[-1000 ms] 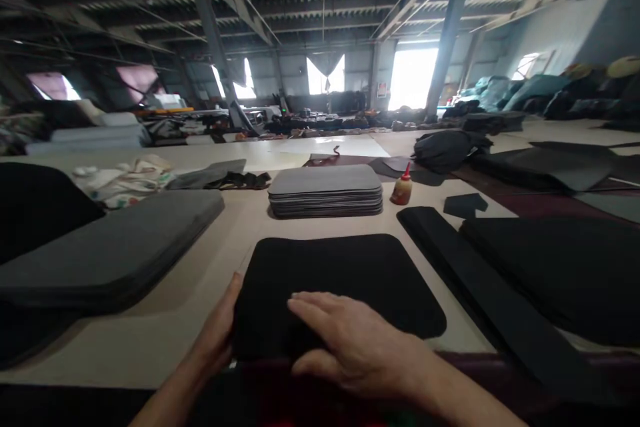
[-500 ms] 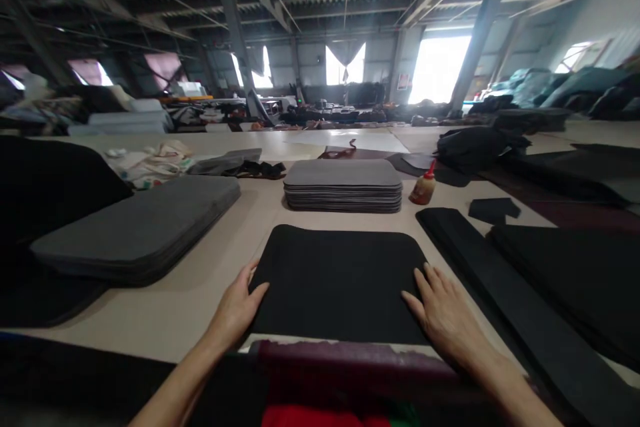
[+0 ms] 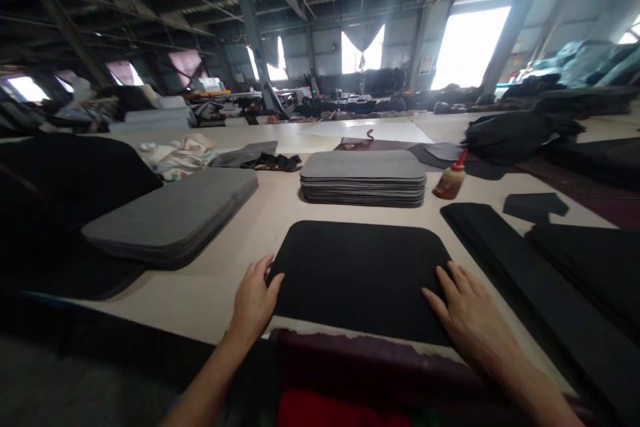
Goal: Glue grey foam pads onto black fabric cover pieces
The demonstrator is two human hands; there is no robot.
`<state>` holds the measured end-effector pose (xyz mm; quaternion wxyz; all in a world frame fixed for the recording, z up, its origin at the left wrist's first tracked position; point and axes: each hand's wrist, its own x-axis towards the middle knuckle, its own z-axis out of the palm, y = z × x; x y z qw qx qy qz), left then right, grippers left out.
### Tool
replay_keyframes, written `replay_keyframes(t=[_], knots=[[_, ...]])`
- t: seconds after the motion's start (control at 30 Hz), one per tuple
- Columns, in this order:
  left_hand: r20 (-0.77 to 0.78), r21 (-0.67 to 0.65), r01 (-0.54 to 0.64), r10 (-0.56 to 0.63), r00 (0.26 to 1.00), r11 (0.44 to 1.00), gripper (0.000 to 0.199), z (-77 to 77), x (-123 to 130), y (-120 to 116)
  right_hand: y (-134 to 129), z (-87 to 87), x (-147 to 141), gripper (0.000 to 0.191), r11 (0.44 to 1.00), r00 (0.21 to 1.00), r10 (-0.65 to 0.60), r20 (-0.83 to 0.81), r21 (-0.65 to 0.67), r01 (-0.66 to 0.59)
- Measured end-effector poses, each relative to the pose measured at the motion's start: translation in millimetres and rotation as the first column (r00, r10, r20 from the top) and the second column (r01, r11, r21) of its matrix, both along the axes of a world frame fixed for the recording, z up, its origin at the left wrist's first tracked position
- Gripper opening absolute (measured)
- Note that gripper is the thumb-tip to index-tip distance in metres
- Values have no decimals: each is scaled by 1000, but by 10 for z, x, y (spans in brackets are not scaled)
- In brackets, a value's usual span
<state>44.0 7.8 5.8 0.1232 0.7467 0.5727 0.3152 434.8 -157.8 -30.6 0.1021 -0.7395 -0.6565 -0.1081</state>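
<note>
Black rounded pad (image 3: 360, 273) lies flat at lower centre of a pale table (image 3: 210, 300). Left hand (image 3: 254, 300) is half-curled at the pad's left edge; cannot tell if it pinches. Right hand (image 3: 473, 313) is open, fingers spread on the right corner. Stack of grey pads (image 3: 363, 178) sits just beyond, squeeze bottle (image 3: 450, 180) to its right.

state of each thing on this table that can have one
black foam pad, lying flat on the table
left hand, fingertips against the pad's left edge
right hand, lying flat over the pad's lower right corner
stack of grey pads, neatly piled, edges aligned
squeeze bottle, standing, red nozzle on
</note>
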Motion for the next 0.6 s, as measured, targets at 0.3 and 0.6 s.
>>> replay_keyframes(t=[0.3,0.6], knots=[[-242,272,-13,82,967,962,37,84,183,-218,21,-157,80,48,996,998,63,-26,67,-61],[215,-57,772,-748,628,633,26,881,1169,-921,35,155,-138,53,994,987,-105,-124,2,106]])
